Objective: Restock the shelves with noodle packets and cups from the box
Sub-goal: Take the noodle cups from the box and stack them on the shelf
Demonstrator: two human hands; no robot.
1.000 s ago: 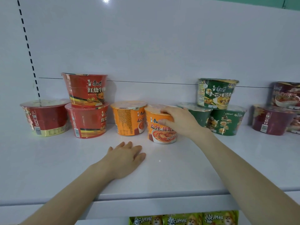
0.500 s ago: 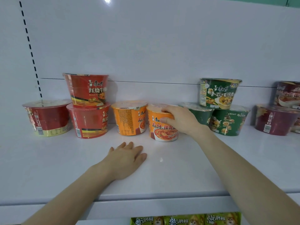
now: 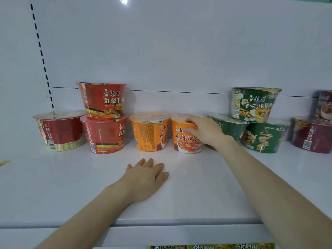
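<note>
Right hand [image 3: 206, 131] grasping orange noodle cup [image 3: 186, 143], now pushed level with neighbouring cup [image 3: 149, 133]; left hand [image 3: 145, 178] flat on shelf [image 3: 215, 191]; placement nearly done.

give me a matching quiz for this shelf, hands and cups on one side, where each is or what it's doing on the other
Column one:
1. left hand
2. right hand
3. top red cup
4. top green cup

Column two:
a. on a lower green cup
b. flat on the shelf
c. gripping the right orange cup
d. on a lower red cup

Pairs: 1-b, 2-c, 3-d, 4-a
</note>
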